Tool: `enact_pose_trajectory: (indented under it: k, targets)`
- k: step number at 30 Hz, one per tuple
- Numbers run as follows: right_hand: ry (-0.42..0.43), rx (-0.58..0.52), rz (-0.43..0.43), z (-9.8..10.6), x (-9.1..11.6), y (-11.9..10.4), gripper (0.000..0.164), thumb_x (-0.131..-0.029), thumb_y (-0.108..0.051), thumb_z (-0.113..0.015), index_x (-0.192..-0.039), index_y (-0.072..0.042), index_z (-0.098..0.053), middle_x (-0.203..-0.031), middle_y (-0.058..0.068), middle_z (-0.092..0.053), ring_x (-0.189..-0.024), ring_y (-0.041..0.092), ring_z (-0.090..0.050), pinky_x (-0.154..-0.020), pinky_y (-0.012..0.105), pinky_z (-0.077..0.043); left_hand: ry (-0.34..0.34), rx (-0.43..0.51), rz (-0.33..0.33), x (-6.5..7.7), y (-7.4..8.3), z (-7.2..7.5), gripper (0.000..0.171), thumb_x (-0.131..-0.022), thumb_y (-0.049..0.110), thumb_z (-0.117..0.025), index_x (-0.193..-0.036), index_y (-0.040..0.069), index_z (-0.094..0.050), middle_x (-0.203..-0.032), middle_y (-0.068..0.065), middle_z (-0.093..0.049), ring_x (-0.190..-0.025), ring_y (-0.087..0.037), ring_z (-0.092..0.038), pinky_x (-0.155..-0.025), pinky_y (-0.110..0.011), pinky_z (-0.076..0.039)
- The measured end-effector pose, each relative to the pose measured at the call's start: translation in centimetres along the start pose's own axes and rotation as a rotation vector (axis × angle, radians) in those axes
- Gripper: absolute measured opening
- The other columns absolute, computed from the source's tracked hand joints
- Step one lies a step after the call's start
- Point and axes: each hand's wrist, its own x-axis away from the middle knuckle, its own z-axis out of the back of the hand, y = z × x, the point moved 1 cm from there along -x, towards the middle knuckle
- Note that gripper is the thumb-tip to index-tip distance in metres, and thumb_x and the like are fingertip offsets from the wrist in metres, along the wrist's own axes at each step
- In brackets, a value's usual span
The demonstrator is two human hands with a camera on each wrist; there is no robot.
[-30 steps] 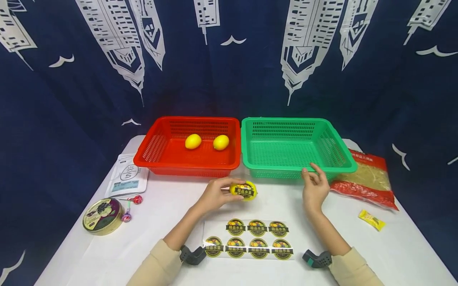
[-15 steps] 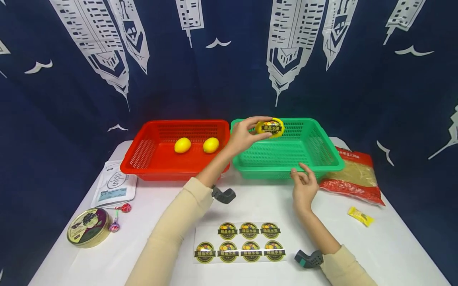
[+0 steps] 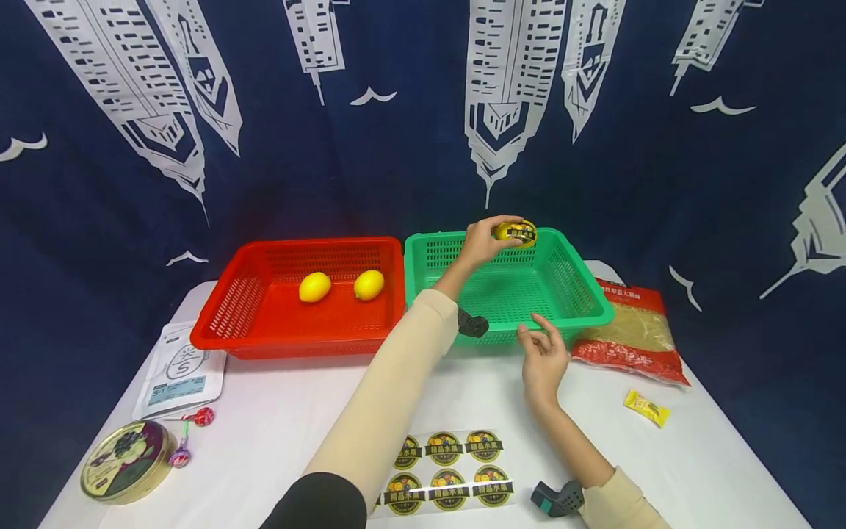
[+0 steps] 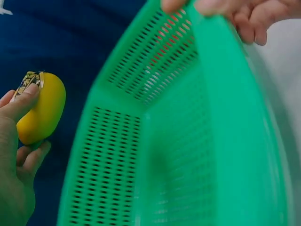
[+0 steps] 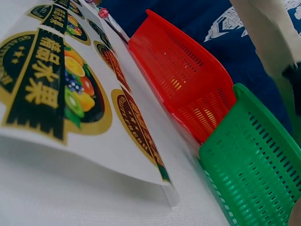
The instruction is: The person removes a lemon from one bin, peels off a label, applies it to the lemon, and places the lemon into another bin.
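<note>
My left hand [image 3: 484,242] pinches a yellow lemon [image 3: 518,234] between thumb and fingers, over the far part of the green basket [image 3: 584,322]. In the left wrist view the lemon [image 4: 52,110] bears a dark round label [image 4: 29,81]. At the basket's near rim, my right hand [image 3: 546,366] holds the edge, index finger over it and the thumb just outside. Two more lemons [image 3: 314,287] lie in the red basket [image 3: 311,350] to the left. A sheet of fruit labels [image 3: 448,488] lies in front, partly covered by my left sleeve.
A red and clear bag of noodles [image 3: 628,323] and a small yellow packet [image 3: 646,408] lie at the right. Along the left edge are a white pouch [image 3: 181,371], two lollipops [image 3: 200,416] and a round tin [image 3: 125,461]. A dark blue cloth hangs behind.
My left hand has carried the labelled lemon from in front of the baskets up and away, over the green basket. My right hand has stayed at its rim; the head view has turned slightly right.
</note>
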Motion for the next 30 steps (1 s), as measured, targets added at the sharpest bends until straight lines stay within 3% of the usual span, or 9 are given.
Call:
enact_pose_trajectory:
  k: [4,8,15,22,30]
  targets:
    - [-0.007,0.018,0.001,0.1,0.6,0.3,0.035,-0.087,-0.005,-0.063,-0.12,0.004,-0.054,-0.078,0.016,-0.063,-0.075,0.01,-0.061,-0.067,0.015,-0.048,-0.025,-0.073,0.087,0.9,-1.7,-2.2,0.043,-0.078,0.037,-0.072,-0.119,0.033,-0.062,-0.118,0.004,-0.061,-0.092,-0.011,-0.057,-0.067,-0.02,-0.045]
    - [-0.006,0.032,0.024,0.0,0.7,0.3,0.034,-0.087,-0.006,-0.063,-0.119,0.003,-0.055,-0.079,0.017,-0.062,-0.075,0.008,-0.06,-0.064,0.015,-0.047,-0.072,-0.128,0.15,1.7,-2.9,-3.8,0.041,-0.079,0.035,-0.071,-0.119,0.032,-0.062,-0.118,0.003,-0.061,-0.099,-0.016,-0.057,-0.076,-0.024,-0.046]
    - [-0.001,0.021,0.062,0.0,0.1,0.4,0.033,-0.087,-0.002,-0.063,-0.118,0.005,-0.055,-0.08,0.025,-0.06,-0.076,0.009,-0.06,-0.068,0.014,-0.049,-0.246,-0.227,0.228,2.2,-3.5,-5.5,0.041,-0.08,0.034,-0.07,-0.12,0.032,-0.062,-0.124,0.006,-0.058,-0.114,-0.019,-0.05,-0.094,-0.032,-0.043]
    - [-0.006,0.016,0.077,-0.2,0.2,0.3,0.033,-0.087,-0.002,-0.062,-0.118,0.006,-0.055,-0.081,0.027,-0.06,-0.076,0.009,-0.061,-0.068,0.014,-0.049,-0.332,-0.222,0.288,2.8,-3.7,-5.4,0.041,-0.082,0.027,-0.07,-0.121,0.029,-0.061,-0.127,0.002,-0.056,-0.116,-0.019,-0.049,-0.093,-0.032,-0.045]
    - [-0.006,-0.011,0.073,-0.1,0.1,0.7,0.034,-0.087,-0.002,-0.062,-0.118,0.007,-0.054,-0.081,0.027,-0.059,-0.077,0.012,-0.06,-0.072,0.015,-0.05,-0.38,-0.208,0.26,2.9,-3.3,-4.8,0.044,-0.088,0.025,-0.064,-0.13,0.028,-0.054,-0.137,0.001,-0.047,-0.124,-0.023,-0.042,-0.097,-0.035,-0.042]
